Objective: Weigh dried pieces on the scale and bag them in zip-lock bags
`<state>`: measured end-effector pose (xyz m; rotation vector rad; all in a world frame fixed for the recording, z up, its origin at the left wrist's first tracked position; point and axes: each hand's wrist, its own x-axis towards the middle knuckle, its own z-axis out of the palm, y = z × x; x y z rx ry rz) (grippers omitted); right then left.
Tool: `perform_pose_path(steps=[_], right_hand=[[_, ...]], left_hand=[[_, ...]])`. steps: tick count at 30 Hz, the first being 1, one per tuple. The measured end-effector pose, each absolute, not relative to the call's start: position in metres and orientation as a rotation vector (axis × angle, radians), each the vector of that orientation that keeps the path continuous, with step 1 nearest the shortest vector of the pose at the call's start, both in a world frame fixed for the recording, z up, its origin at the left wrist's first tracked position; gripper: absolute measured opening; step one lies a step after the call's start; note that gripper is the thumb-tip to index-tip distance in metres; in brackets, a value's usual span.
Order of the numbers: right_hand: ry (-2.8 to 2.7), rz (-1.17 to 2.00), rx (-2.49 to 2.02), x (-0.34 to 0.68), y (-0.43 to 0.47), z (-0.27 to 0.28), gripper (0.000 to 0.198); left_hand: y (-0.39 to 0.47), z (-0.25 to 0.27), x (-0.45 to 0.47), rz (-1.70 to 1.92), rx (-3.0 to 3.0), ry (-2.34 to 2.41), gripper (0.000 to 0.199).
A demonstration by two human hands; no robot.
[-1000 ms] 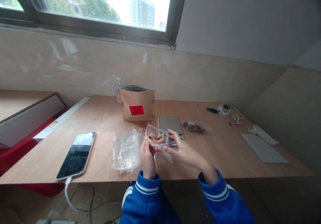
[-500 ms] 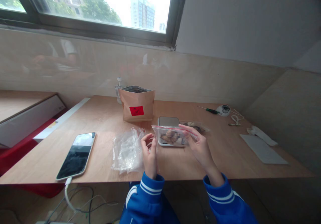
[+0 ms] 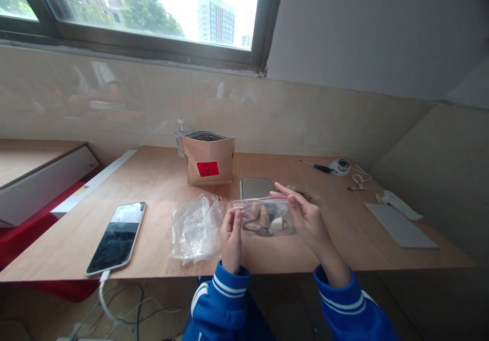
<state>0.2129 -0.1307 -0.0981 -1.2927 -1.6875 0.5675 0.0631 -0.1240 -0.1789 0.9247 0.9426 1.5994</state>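
Observation:
A clear zip-lock bag (image 3: 263,221) with brown and whitish dried pieces inside is held up between my hands, its red zip strip along the top. My left hand (image 3: 231,236) pinches the bag's left end. At the upper right corner, my right hand (image 3: 311,224) grips it between thumb and fingers. Behind the bag lies a flat scale (image 3: 257,187), partly hidden. Another filled clear bag (image 3: 303,192) rests beyond my right hand, mostly covered by it. Left of my left hand is a pile of clear plastic bags (image 3: 194,229).
A brown paper pouch (image 3: 210,152) with a red label stands open at the back, a small bottle (image 3: 179,137) behind it. A phone (image 3: 116,239) on a cable lies left. Right are a screwdriver (image 3: 323,168), a white camera (image 3: 340,166) and a white sheet (image 3: 399,226).
The bag has come lower and nearer, its contents spread along the bottom. My left hand has closed on its left end, where its fingers were loosely curled before.

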Motion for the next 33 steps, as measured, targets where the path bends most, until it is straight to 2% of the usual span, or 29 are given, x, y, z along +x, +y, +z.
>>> perform_pose_path(steps=[9,16,23,25,28,31,33], right_hand=[[-1.537,0.726,-1.358,0.212,-0.124,-0.149,0.053],[-1.460,0.664,-1.375,0.212,-0.118,-0.179,0.048],[-1.304,0.899,-1.286,0.220,-0.119,-0.201,0.045],[-1.240,0.909,-1.281,0.222,-0.123,-0.198,0.043],[-1.093,0.761,-1.275,0.225,-0.132,-0.175,0.040],[-1.257,0.554,-1.234,0.228,-0.145,-0.133,0.031],[-1.403,0.382,-1.202,0.231,-0.156,-0.103,0.022]], left_hand=[[-0.118,-0.197,0.062,1.667,0.834,0.937,0.030],[-0.115,-0.207,0.060,1.726,0.757,1.044,0.035],[-0.111,-0.210,0.061,1.749,0.728,1.003,0.035],[-0.110,-0.209,0.064,1.797,0.641,0.962,0.036],[-0.114,-0.202,0.069,1.742,0.734,0.927,0.035],[-0.127,-0.182,0.072,1.609,0.949,0.952,0.033],[-0.141,-0.164,0.069,1.711,0.887,0.999,0.032]])
